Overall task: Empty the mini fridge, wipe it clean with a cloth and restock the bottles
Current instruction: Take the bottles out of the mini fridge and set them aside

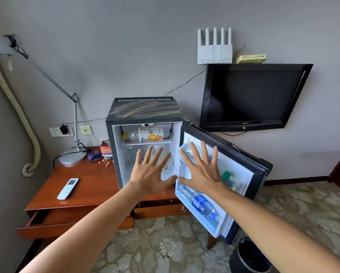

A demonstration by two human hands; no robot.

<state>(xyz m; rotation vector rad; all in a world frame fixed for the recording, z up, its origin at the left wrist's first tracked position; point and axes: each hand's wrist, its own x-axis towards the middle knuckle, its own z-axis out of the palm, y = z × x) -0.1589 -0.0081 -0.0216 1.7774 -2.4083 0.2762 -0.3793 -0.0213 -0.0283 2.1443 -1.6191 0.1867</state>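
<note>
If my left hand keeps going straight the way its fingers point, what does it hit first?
Probably the clear bottle standing in the mini fridge below the wire shelf; the left hand points there, though depth is uncertain.

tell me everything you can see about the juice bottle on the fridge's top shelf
The juice bottle lies on its side on the white wire shelf at the top of the open mini fridge. It is clear plastic and looks nearly empty, with a white label showing orange fruit. Its neck points left. Neither hand touches it.

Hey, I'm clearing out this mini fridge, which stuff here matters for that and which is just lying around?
For the job:
mini fridge
juice bottle on the wire shelf
water bottle in the door's bottom rack
green-capped bottle

Lying about:
remote control
desk lamp
television
waste bin
</note>
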